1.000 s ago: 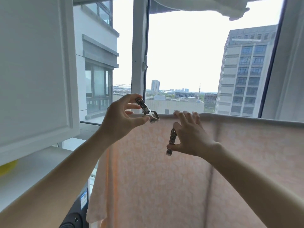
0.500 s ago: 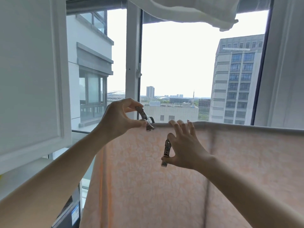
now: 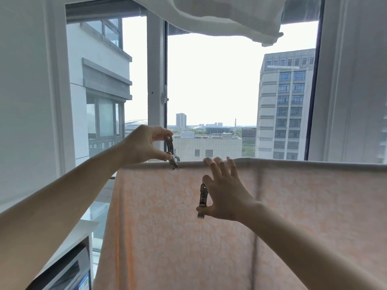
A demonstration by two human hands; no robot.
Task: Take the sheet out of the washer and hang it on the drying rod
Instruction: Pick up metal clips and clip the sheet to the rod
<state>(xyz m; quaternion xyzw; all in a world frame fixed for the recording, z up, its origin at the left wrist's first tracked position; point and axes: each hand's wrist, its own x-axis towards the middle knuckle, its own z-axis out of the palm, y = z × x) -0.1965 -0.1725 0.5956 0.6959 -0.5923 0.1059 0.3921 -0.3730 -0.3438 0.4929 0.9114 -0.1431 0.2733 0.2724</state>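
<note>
So the sheet point(image 3: 209, 227) is draped over the drying rod, its folded top edge running straight across in front of the window point(image 3: 211, 80). It's thin peach fabric with a faint pale floral print, and daylight glows through it. The rod itself is hidden under the fold, so I only see the rounded ridge it makes.

My left hand point(image 3: 144, 146) is pinching a shiny metal clip point(image 3: 171, 152) between thumb and curled fingers, holding it upright with its lower end right at the sheet's top edge. Can't tell if it's actually biting the cloth.

My right hand point(image 3: 224, 197) has its fingers spread and fairly straight, tips resting on the top fold, while the thumb and the base of the index finger trap a second metal clip point(image 3: 202, 200) that hangs vertically in front of the fabric.

Up top there's a white cloth point(image 3: 226, 15) hanging, soft and rumpled. Bottom left, a dark appliance corner with a small blue label point(image 3: 83, 282).
</note>
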